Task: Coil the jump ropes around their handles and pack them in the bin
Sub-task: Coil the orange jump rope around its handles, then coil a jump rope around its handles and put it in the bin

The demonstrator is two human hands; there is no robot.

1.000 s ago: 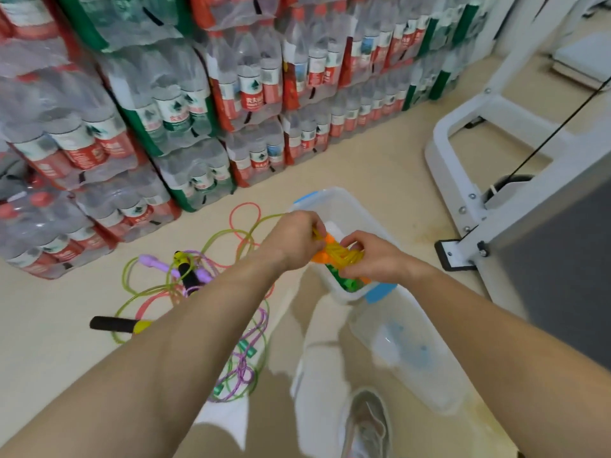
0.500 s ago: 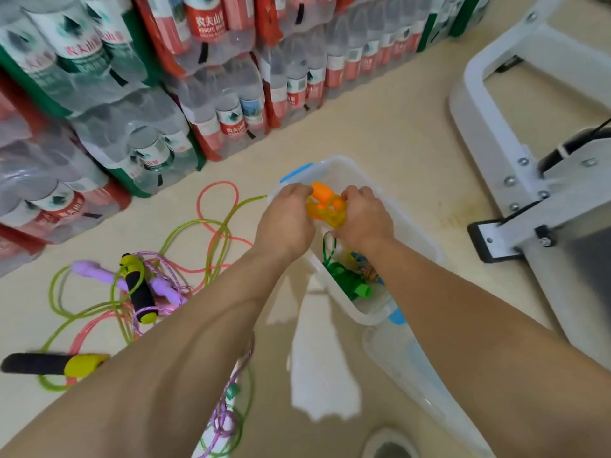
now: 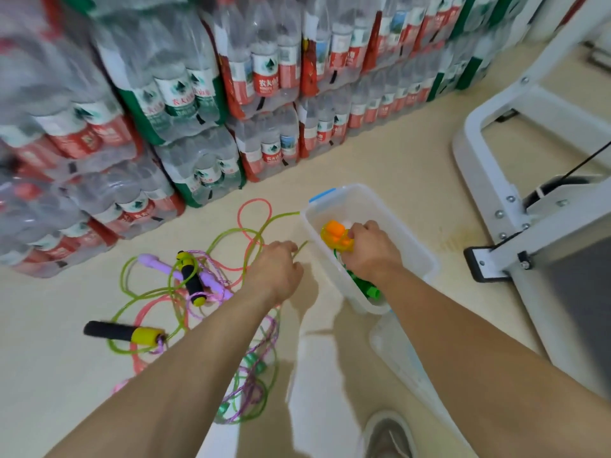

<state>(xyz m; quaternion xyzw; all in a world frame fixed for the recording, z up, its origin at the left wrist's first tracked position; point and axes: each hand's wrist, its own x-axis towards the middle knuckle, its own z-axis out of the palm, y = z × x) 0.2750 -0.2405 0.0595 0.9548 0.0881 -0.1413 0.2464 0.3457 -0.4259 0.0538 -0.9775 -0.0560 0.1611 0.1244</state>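
Observation:
My right hand [image 3: 370, 249] reaches into the clear plastic bin [image 3: 315, 238] and grips an orange-handled jump rope bundle [image 3: 334, 235] wound with yellow cord. A coiled green rope [image 3: 367, 289] lies lower in the bin. My left hand [image 3: 276, 271] hovers over the floor just left of the bin, its fingers curled on a thin yellow-green strand [image 3: 300, 248] that runs toward the bin. Loose ropes lie tangled on the floor to the left: two black-and-yellow handles [image 3: 125, 333] [image 3: 191, 279], purple handles [image 3: 150, 261], green and pink cord loops [image 3: 254, 209].
Shrink-wrapped packs of water bottles [image 3: 198, 127] stand stacked along the back and left. A white machine frame [image 3: 496, 180] stands on the right. The bin's clear lid [image 3: 396, 355] lies on the floor near my shoe [image 3: 390, 438].
My left hand has let go of the orange bundle and moved left, out over the floor. My right hand has lowered the bundle into the bin.

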